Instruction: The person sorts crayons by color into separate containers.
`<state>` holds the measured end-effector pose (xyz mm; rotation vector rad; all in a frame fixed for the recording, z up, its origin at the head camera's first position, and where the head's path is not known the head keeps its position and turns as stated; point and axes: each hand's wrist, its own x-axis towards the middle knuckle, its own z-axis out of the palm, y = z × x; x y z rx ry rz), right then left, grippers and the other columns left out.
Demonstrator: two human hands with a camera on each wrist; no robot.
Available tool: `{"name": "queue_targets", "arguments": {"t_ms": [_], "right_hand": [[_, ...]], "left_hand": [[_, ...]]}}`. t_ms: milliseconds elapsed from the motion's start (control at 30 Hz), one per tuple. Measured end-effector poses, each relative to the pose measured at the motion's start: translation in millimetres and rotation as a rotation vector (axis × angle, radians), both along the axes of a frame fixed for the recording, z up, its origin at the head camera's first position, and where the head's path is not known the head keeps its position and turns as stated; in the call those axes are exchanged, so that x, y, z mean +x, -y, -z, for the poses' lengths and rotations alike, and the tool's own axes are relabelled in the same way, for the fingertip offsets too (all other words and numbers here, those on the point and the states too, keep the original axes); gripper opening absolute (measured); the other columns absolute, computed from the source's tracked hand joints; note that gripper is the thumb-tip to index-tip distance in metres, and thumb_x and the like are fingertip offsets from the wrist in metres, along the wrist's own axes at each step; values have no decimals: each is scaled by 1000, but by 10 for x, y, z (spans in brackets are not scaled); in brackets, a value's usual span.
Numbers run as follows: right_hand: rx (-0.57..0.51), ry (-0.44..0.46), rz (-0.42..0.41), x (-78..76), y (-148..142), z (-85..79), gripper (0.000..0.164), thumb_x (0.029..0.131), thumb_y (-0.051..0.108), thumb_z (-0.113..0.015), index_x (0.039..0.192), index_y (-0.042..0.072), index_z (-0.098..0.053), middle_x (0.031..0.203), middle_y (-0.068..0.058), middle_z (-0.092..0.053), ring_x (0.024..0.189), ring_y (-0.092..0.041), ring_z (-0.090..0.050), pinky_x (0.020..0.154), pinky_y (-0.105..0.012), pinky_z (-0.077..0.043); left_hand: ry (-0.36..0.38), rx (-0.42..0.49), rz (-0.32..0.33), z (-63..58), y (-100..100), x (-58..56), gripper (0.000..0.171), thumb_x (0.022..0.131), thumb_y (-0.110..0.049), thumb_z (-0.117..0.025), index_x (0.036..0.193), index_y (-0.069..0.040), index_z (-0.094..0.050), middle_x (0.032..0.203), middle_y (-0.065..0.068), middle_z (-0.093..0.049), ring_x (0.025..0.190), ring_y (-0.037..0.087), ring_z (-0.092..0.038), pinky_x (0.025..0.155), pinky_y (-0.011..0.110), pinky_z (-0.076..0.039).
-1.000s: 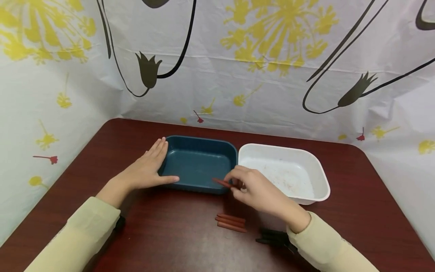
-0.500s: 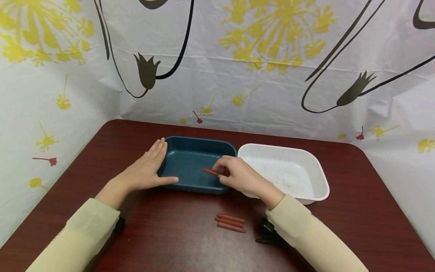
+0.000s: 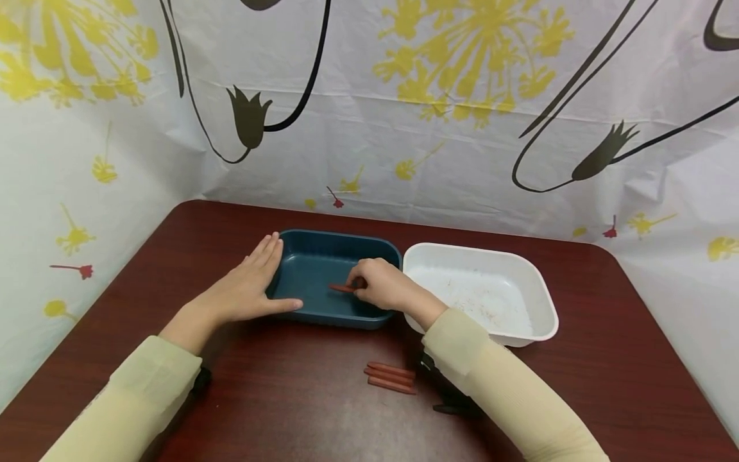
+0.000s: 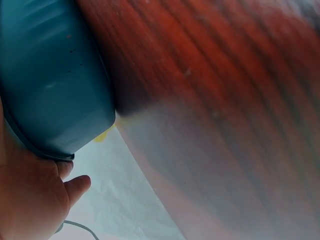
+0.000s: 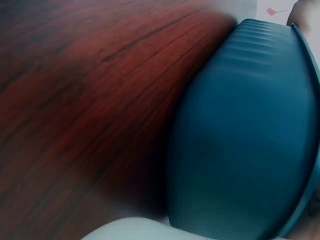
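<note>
My right hand (image 3: 383,285) pinches a reddish-brown crayon (image 3: 342,288) inside the blue tray (image 3: 335,319), low over the tray's floor. The crayon's pointed end sticks out to the left of the fingertips. My left hand (image 3: 239,292) rests on the tray's left end, fingers straight along the rim and thumb stretched over the front edge. In the left wrist view, the left hand (image 4: 30,195) lies against the tray's corner. Several similar crayons (image 3: 390,378) lie side by side on the table in front of the tray. The right wrist view shows mostly the tray's outer wall (image 5: 245,130).
A white tray (image 3: 537,321) with small brownish specks on its floor stands right beside the blue one. A dark stick (image 3: 450,409) lies partly hidden beneath the right forearm. Behind the dark red table (image 3: 260,398) hangs a patterned white sheet (image 3: 346,115).
My right hand has moved left with the crayon, from the blue tray's right front corner to above its floor. The left hand has stayed on the tray.
</note>
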<state>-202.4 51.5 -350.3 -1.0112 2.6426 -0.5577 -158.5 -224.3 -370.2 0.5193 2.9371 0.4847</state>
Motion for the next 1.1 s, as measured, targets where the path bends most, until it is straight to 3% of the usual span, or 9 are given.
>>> {"name": "queue_targets", "arguments": {"t_ms": [300, 533, 833, 1100], "right_hand": [[61, 18, 6, -12, 50, 59, 17, 94, 9, -66, 109, 10, -75, 108, -8, -70, 83, -17, -59, 76, -33, -53], [-35, 28, 21, 23, 5, 99, 21, 95, 9, -66, 114, 8, -73, 119, -9, -68, 105, -21, -64, 91, -38, -55], [-195, 40, 6, -60, -224, -26, 26, 96, 13, -65, 119, 3, -71, 117, -12, -69, 86, -17, -63, 73, -27, -52], [-269, -1, 70, -53, -476, -173, 23, 95, 14, -66, 117, 7, -72, 106, -7, -71, 88, -17, -64, 77, -33, -54]], "left_hand": [[16, 19, 1, 26, -13, 8, 123, 81, -76, -60, 158, 0, -2, 168, 14, 6, 156, 34, 4, 122, 60, -14], [21, 18, -6, 40, -13, 30, 123, 80, -76, -59, 159, -1, -3, 168, 14, 5, 156, 35, 3, 122, 60, -14], [11, 11, -4, 16, -12, 21, 122, 80, -75, -60, 159, -1, -3, 168, 14, 4, 156, 35, 2, 121, 61, -15], [3, 16, -5, 3, -2, 14, 122, 80, -74, -62, 158, 0, -3, 168, 15, 4, 156, 35, 2, 121, 61, -15]]}}
